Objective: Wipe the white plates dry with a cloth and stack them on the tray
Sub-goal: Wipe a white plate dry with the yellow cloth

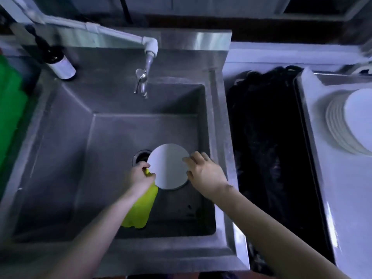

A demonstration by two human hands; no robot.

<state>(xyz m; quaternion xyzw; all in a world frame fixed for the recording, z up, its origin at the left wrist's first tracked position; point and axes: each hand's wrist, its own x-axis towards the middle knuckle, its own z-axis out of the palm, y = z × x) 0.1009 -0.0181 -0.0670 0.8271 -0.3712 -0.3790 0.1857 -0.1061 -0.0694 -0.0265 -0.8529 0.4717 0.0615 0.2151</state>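
A white plate is held over the steel sink, above the drain. My left hand grips a yellow cloth at the plate's left edge; the cloth hangs down below the hand. My right hand holds the plate's right edge, fingers spread on its rim. A stack of several white plates stands on the metal tray at the far right.
A tap hangs over the back of the sink. A dark bottle stands on the back left ledge, and something green lies at the left edge. A bin lined with a black bag sits between sink and tray.
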